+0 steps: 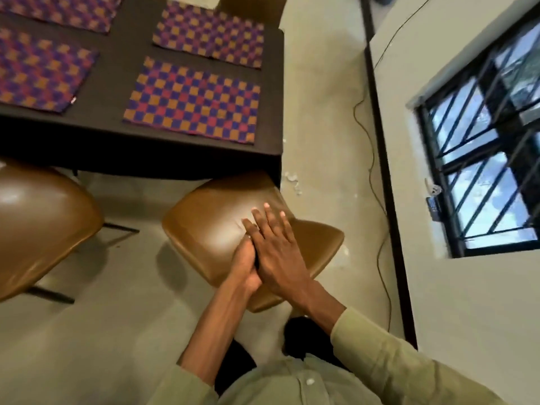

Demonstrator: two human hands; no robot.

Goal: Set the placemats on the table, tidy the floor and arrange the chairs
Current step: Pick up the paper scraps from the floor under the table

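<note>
Head view, the only view supplied. The bench (117, 147), covered in dark cloth, serves as landmark. Four checked placemats lie flat on it; the nearest placemat (193, 102) sits by the bench's near right corner, the others beyond and to its left. The placemat step is judged complete. The brown chair (210, 226) stands at the near edge of the bench by that corner, its seat front just under the bench overhang, set slightly askew. A second chair (43, 226) stands to its left along the same edge, well out from the bench. The chair's padded shell looks smooth and glossy, so likely slippery under a flat palm; the frame appears rigid, the weight moderate by judgement. Better purchase would be the top edge of the backrest, gripped rather than pressed. Right hand (277, 252): fingers straight and together, laid flat across the backrest top and reaching onto the seat; grip wide, holding nothing. Left hand (245, 267): just beside and partly beneath the right, resting on the same backrest edge; whether its fingers curl over that edge cannot be told, as the right hand covers them. A cable (372, 159) trails along the floor (318, 112) to the right of the bench, beside the wall.
</note>
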